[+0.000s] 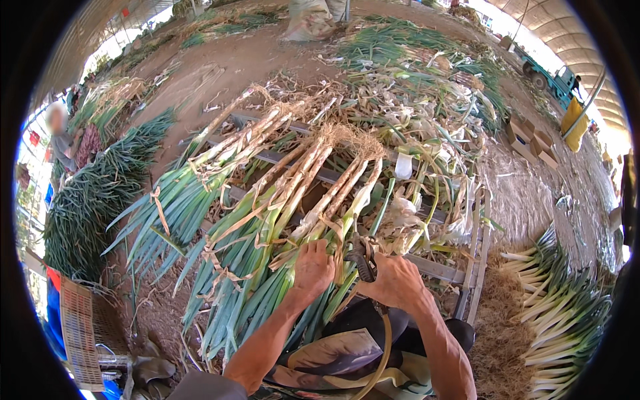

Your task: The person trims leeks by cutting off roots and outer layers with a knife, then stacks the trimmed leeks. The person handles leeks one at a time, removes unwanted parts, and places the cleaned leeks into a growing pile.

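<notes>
Long green onions (233, 283) with earthy stalks, dry roots and green leaves lie in bunches across a metal rack (433, 269), roots pointing away from me. My left hand (313, 270) is closed around the stalk of one at the near right side of the bunches. Just right of it, my right hand (393, 281) grips a dark, trigger-style air gun (362, 257). A tan hose (387, 340) runs from the gun down past my lap. The gun's nozzle points up and away, beside the onions. My right fingertips are partly hidden behind the gun.
Peeled skins (433, 120) are heaped beyond the rack. Clean white-stalked onions (560, 313) lie in a row at lower right. A plastic crate (80, 333) stands lower left, near a green onion pile (100, 200) and another person (61, 140). Cardboard boxes (530, 141) sit far right.
</notes>
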`<action>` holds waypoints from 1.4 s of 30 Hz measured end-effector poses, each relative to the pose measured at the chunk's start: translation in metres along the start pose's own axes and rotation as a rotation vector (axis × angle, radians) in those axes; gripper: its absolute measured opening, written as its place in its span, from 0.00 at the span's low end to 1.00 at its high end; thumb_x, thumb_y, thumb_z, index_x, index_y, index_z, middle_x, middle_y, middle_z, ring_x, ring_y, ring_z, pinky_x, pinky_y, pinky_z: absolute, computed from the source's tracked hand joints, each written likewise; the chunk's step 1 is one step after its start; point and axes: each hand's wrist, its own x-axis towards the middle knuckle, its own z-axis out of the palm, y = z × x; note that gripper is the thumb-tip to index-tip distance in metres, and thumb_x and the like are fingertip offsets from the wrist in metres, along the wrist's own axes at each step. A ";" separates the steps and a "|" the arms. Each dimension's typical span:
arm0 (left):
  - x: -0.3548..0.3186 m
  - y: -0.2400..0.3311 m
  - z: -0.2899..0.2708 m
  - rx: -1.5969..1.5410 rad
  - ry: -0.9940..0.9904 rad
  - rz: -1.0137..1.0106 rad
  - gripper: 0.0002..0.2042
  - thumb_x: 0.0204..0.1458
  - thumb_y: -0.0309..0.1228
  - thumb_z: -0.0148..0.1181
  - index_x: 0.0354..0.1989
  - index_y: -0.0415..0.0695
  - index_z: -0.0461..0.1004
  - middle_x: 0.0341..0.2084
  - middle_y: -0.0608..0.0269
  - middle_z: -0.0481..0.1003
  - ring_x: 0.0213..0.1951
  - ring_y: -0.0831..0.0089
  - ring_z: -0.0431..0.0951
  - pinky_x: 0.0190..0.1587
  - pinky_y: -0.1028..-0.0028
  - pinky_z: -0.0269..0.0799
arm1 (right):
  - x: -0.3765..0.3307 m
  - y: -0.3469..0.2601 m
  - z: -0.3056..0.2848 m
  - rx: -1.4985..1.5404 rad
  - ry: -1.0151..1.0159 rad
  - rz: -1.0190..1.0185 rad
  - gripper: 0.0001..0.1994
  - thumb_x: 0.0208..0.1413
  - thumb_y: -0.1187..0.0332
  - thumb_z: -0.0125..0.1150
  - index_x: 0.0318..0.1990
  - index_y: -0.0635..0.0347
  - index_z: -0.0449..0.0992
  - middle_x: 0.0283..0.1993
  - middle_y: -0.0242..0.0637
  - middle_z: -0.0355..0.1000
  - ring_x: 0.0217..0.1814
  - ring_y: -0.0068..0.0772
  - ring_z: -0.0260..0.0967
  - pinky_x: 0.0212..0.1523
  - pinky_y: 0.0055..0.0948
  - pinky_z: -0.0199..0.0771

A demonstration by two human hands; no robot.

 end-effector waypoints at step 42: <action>0.051 0.013 0.029 0.120 -0.228 -0.052 0.25 0.41 0.34 0.66 0.48 0.36 0.69 0.43 0.39 0.73 0.49 0.46 0.72 0.53 0.51 0.68 | -0.015 0.036 -0.033 0.274 0.047 0.090 0.23 0.42 0.53 0.68 0.32 0.69 0.77 0.23 0.51 0.73 0.29 0.52 0.75 0.36 0.44 0.74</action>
